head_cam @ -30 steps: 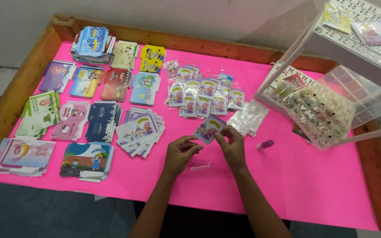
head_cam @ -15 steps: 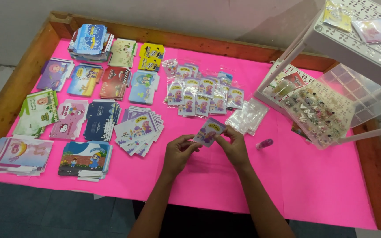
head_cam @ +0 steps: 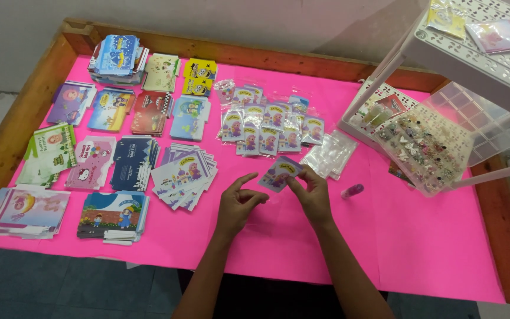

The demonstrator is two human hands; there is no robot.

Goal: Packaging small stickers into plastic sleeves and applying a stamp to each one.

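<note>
My right hand [head_cam: 312, 195] pinches a small purple printed card [head_cam: 279, 173] a little above the pink table cover [head_cam: 432, 248]. My left hand [head_cam: 238, 202] hovers just left of the card with its fingers curled, and I cannot tell whether it touches the card or holds a clear sleeve. Behind the card lie several small cards in clear bags [head_cam: 267, 121]. A pile of empty clear bags [head_cam: 330, 153] lies to the right of them.
Stacks of colourful printed envelopes [head_cam: 119, 142] cover the left half of the table. A clear compartment box of small beads [head_cam: 426, 147] and a white plastic rack [head_cam: 479, 53] stand at the right. A small pink tube [head_cam: 352, 191] lies near my right hand. Wooden rim [head_cam: 7, 142] surrounds the table.
Both hands have stayed in place with the card between them; my left hand's fingers have drawn slightly back from the card.
</note>
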